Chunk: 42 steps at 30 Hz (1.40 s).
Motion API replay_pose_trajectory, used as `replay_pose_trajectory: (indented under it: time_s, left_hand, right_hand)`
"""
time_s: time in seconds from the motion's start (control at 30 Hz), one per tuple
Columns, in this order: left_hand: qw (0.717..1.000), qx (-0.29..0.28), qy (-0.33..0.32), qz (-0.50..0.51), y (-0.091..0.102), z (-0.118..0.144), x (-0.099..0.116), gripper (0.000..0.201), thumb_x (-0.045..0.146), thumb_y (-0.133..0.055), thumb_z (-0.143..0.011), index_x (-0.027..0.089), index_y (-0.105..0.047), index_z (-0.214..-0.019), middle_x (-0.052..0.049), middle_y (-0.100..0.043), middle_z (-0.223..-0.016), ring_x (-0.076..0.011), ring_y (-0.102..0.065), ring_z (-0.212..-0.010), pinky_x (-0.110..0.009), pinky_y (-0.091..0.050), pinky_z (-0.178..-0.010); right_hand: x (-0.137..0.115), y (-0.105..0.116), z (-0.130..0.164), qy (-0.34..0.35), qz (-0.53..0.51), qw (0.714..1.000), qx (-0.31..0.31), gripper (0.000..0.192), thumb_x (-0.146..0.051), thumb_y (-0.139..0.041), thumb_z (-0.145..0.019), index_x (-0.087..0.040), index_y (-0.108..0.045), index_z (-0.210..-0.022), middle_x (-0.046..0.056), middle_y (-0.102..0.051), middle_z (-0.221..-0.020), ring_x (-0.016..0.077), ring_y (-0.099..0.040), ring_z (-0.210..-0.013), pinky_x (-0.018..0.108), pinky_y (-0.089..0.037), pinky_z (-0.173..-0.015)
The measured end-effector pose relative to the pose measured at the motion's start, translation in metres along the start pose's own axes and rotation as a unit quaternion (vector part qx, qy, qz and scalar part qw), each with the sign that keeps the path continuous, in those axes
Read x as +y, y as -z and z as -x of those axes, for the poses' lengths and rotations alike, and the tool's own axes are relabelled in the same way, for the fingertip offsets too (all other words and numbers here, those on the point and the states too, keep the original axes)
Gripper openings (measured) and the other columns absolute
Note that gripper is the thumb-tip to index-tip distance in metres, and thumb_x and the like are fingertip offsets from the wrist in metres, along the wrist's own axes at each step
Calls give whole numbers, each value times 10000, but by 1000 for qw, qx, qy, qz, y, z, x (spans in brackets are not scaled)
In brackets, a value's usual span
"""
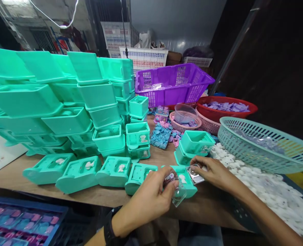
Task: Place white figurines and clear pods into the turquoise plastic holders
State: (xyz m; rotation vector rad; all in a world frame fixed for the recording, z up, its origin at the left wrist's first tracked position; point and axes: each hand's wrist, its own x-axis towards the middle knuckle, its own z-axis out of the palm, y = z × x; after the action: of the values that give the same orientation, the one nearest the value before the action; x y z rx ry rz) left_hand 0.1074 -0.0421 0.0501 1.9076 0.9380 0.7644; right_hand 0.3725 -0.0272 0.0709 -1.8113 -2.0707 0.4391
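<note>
My left hand point(153, 191), with a dark band on its wrist, is closed around several clear plastic covers point(179, 197). Between the fingertips of my right hand point(212, 169) is another clear plastic cover point(196, 176), tilted over the right side of a mint-green plastic housing point(189, 192). A small white animal figure point(182, 178) sits in that housing's recess. To the left, several similar green housings point(77, 179) lie in a row along the table's front, most with a white figure showing. My left hand partly hides the nearest two housings.
Tall stacks of green housings point(100, 92) fill the left. White pieces point(251, 184) are heaped at right, below a pale green basket point(269, 164). Behind stand a purple crate point(166, 97), a red basin point(252, 109) and blue parts point(161, 136). A blue tray point(61, 215) sits lower left.
</note>
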Motion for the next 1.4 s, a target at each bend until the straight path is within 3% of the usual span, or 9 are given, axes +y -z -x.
replay_pose_trajectory:
  time_s: [0.2,0.3,0.37,0.57,0.73,0.87,1.03,1.27,1.4]
  left_hand:
    - [990,45,-110,-72,11,-24,12,90,252,-511,-977,204,-584,-952,21,-565,-715,-161,-508,-622,-299,-269,-605]
    - [972,68,-198,-103,10,-36,11,74,203,-517,-990,195,-565,-935,3,-598,-758,-167,-556,-678,-297,-296,-624]
    - [965,54,-240,-97,4,-41,7,53,188,-557,-988,196,-583,-943,1,-641,-789,-160,-587,-700,-283,-328,-639]
    - [950,43,-293,-102,-17,-37,-13,17,168,-683,-955,172,-676,-970,-22,-725,-846,-158,-653,-734,-258,-416,-660]
    - [931,27,-327,-159,-22,-33,-21,110,205,-614,-1011,158,-688,-1077,-54,-769,-944,-212,-669,-895,-317,-511,-772]
    - [889,34,-376,-259,-18,-30,-19,133,166,-539,-1031,153,-665,-1070,-44,-795,-975,-242,-672,-951,-400,-536,-838]
    - [824,32,-473,-311,-24,-28,-24,190,108,-475,-1058,125,-662,-1084,-54,-803,-1124,-183,-722,-1063,-370,-489,-1159]
    - [845,-36,-432,-314,-32,-26,-29,263,105,-395,-1076,117,-657,-1101,-97,-780,-1204,-176,-727,-1152,-362,-462,-1239]
    - [853,-67,-413,-311,-28,-26,-26,231,116,-418,-1072,123,-638,-1141,-112,-750,-1287,-203,-710,-1214,-368,-514,-1192]
  right_hand:
    - [-2,-6,-3,3,15,1000,-7,313,-472,-497,-877,-236,-702,-865,50,-759,-793,254,-705,-751,358,-475,-693]
    - [-3,-7,-3,2,24,1000,0,332,-479,-480,-878,-233,-703,-884,56,-751,-783,267,-703,-748,373,-464,-700]
    - [-3,-6,-3,6,24,1000,1,339,-468,-470,-878,-232,-711,-909,62,-762,-804,272,-711,-763,377,-469,-712]
    - [-2,-6,0,21,16,1000,4,323,-449,-474,-902,-240,-719,-923,51,-788,-859,248,-723,-771,359,-491,-731]
    - [-1,-10,3,29,17,999,20,308,-427,-474,-924,-235,-714,-914,45,-776,-819,239,-709,-744,350,-500,-718]
    - [-3,-11,4,33,21,999,27,286,-389,-481,-937,-230,-718,-922,38,-773,-815,223,-693,-708,340,-497,-704]
    - [-3,-16,5,43,26,998,25,267,-364,-483,-951,-224,-709,-926,38,-765,-801,212,-685,-692,329,-482,-688]
    - [-3,-19,7,47,36,998,28,246,-348,-461,-962,-220,-664,-905,45,-741,-798,214,-675,-707,330,-454,-681]
    - [-4,-18,7,47,31,998,35,224,-329,-475,-946,-230,-666,-882,30,-745,-780,206,-684,-686,322,-458,-659]
